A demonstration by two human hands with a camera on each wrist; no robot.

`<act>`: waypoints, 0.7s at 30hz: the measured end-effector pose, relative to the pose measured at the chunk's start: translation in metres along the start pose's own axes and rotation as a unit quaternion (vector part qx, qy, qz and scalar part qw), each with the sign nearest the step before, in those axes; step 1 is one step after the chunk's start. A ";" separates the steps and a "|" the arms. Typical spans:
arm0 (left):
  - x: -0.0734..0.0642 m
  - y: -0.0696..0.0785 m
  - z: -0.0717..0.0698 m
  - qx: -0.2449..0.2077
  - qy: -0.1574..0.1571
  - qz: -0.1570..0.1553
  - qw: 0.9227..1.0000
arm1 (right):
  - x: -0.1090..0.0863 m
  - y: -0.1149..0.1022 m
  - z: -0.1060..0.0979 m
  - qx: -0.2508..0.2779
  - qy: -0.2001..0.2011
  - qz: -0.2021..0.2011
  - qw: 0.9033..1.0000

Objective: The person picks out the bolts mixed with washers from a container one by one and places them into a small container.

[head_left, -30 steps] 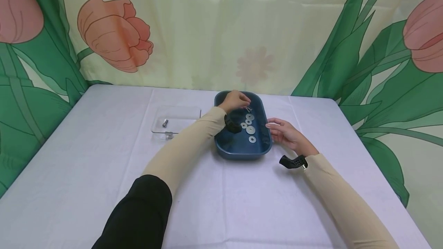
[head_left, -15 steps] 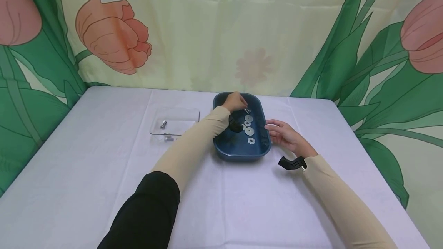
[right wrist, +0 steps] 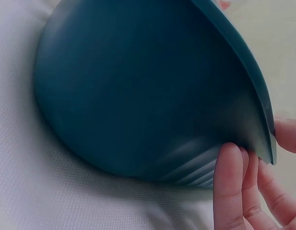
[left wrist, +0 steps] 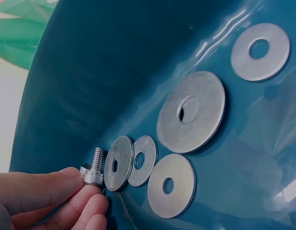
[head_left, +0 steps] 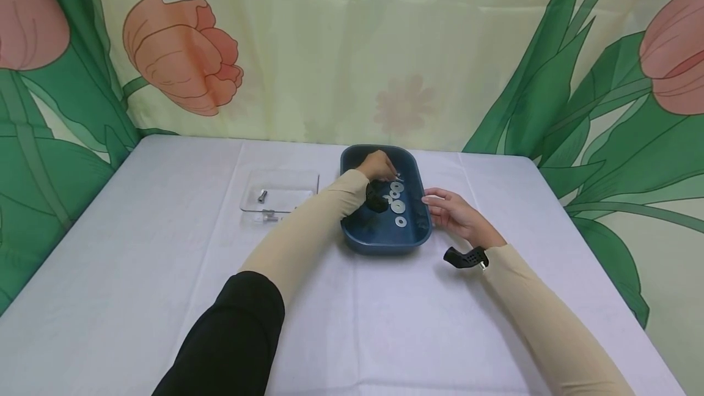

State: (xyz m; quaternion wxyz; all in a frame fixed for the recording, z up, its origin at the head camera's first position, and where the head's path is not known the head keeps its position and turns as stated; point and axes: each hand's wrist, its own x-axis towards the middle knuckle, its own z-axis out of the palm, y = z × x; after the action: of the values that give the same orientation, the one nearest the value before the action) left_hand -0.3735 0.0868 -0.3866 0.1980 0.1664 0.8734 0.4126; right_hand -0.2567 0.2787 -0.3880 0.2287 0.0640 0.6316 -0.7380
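Observation:
My left hand (head_left: 377, 166) reaches into the blue tray (head_left: 379, 234). In the left wrist view, the thumb and fingers pinch a silver socket-head bolt (left wrist: 96, 167) by its head, its thread pointing up. Part of a second bolt's head (left wrist: 84, 168) shows behind it, mostly hidden by the thumb. Close by lie several flat washers, among them a large washer (left wrist: 192, 112) and a smaller washer (left wrist: 171, 186). At the tray's right side, my right hand (head_left: 452, 212) holds the wall, with one digit over the rim and fingers (right wrist: 228, 177) against the outside.
Left of the tray stands a clear plastic box (head_left: 302, 181). A bolt (head_left: 263, 196) is seen in it, and another small metal piece (head_left: 268, 217) at its front edge, partly blurred. A white cloth (head_left: 396, 322) covers the table; a printed curtain (head_left: 330, 47) hangs behind.
My left hand has moved slightly right and lower into the tray, to the bolts beside the washers. The right hand keeps its place on the tray wall.

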 end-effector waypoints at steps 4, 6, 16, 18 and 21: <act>-0.004 0.003 0.000 0.000 -0.003 0.002 1.000 | 0.000 0.000 0.000 -0.003 -0.003 -0.002 1.000; -0.006 0.004 0.000 0.004 0.008 -0.004 1.000 | 0.000 0.000 0.000 -0.006 -0.006 -0.003 1.000; -0.018 0.010 -0.002 0.003 0.026 -0.043 0.999 | -0.001 0.000 0.000 0.004 -0.008 -0.009 1.000; -0.016 0.008 -0.001 0.001 0.027 -0.057 0.998 | -0.001 0.000 0.000 0.004 -0.009 -0.007 1.000; -0.011 0.006 0.002 0.000 0.028 -0.078 0.997 | -0.002 0.000 0.000 0.002 -0.009 -0.003 1.000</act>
State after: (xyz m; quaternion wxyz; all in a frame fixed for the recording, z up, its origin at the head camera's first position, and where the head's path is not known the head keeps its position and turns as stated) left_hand -0.3624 0.0862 -0.3809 0.2045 0.0864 0.8891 0.4002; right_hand -0.2550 0.2787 -0.3874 0.2320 0.0559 0.6278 -0.7409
